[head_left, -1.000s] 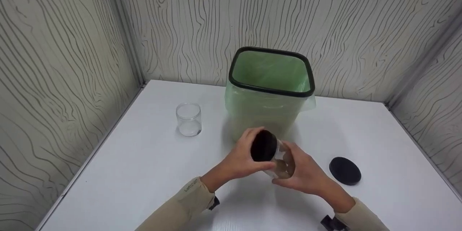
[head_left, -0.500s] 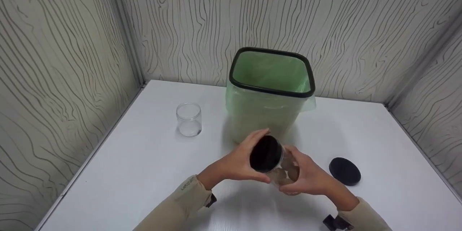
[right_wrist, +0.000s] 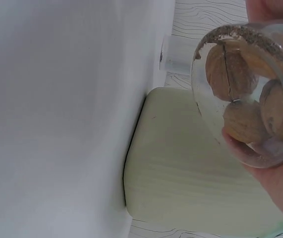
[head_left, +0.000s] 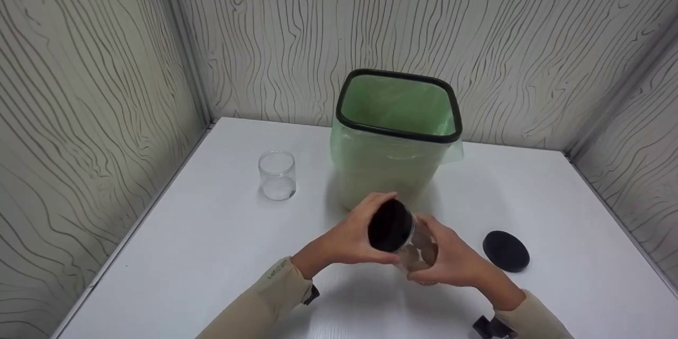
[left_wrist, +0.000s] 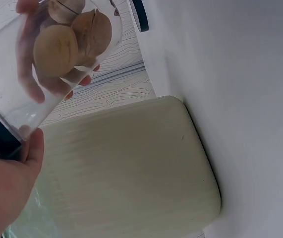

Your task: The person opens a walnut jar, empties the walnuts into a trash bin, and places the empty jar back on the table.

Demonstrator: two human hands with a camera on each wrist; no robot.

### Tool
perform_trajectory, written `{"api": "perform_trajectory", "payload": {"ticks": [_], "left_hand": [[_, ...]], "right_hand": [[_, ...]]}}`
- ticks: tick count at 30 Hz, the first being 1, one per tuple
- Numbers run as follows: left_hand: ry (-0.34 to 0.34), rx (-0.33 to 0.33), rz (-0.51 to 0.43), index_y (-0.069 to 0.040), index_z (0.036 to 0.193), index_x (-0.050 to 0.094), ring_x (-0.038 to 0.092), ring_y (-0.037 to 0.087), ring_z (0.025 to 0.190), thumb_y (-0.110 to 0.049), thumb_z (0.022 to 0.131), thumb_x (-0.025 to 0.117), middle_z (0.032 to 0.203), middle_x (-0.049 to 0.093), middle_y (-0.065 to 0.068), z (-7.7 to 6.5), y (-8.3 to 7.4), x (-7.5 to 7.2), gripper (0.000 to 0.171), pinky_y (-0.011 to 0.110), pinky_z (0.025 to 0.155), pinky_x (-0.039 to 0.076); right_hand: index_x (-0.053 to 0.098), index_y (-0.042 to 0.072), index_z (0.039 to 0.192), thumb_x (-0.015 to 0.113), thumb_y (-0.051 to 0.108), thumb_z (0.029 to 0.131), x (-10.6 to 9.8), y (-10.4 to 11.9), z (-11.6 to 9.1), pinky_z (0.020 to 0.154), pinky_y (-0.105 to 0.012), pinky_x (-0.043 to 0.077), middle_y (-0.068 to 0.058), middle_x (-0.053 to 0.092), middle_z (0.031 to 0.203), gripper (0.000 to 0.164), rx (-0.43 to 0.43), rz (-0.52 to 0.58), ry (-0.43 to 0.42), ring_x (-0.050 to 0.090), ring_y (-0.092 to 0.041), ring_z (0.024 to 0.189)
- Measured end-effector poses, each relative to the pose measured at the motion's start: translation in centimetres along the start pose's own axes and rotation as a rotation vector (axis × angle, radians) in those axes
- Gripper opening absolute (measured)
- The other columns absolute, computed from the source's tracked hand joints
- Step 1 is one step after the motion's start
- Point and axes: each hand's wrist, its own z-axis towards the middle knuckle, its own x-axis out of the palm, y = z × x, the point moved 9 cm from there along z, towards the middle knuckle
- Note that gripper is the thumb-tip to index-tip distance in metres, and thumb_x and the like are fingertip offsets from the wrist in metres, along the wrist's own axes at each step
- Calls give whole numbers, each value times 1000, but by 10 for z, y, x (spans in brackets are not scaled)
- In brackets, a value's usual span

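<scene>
Left hand: the left hand [head_left: 352, 235] curls its fingers round the black lid [head_left: 390, 225] of the jar, much as half a second ago, only shifted a touch round the rim.
Right hand: the right hand [head_left: 450, 262] clasps the clear jar [head_left: 418, 251] from below, held tilted above the table [head_left: 212, 254].
Contents: walnuts [right_wrist: 240, 94] lie inside the jar.
Change: the lid has turned slightly and is still on, so I judge the unscrewing is under way, not finished.
Right of hands: a loose black lid [head_left: 506, 250] lies flat.
Farther left: an empty glass jar [head_left: 276, 175] stands uncapped.
Behind: the green-lined bin [head_left: 394, 135] stands open.
</scene>
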Motion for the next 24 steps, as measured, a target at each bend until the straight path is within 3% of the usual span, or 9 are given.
{"api": "perform_trajectory", "payload": {"ticks": [9, 15, 24], "left_hand": [[-73, -110, 15, -16, 147, 27, 42, 11, 117, -42, 72, 81, 139, 36, 0, 2, 5, -2, 96, 29, 96, 42], [-122, -146, 9, -11, 146, 29, 43, 12, 115, -37, 71, 82, 136, 38, 0, 3, 8, -4, 96, 30, 95, 43], [-159, -171, -8, -11, 146, 28, 41, 13, 117, -36, 72, 82, 138, 37, 1, 3, 11, -6, 95, 33, 96, 42]], "right_hand": [[38, 14, 140, 88, 31, 64, -6, 4, -1, 68, -25, 45, 2, 55, 115, 93, -18, -102, -105, 53, -15, 84], [38, 14, 139, 88, 34, 64, -9, 7, 1, 62, -22, 44, 3, 54, 99, 93, -42, -188, -154, 49, -11, 77], [37, 17, 139, 88, 34, 64, -11, 4, 0, 67, -25, 46, 6, 54, 106, 93, -8, -212, -168, 51, -12, 80]]}}
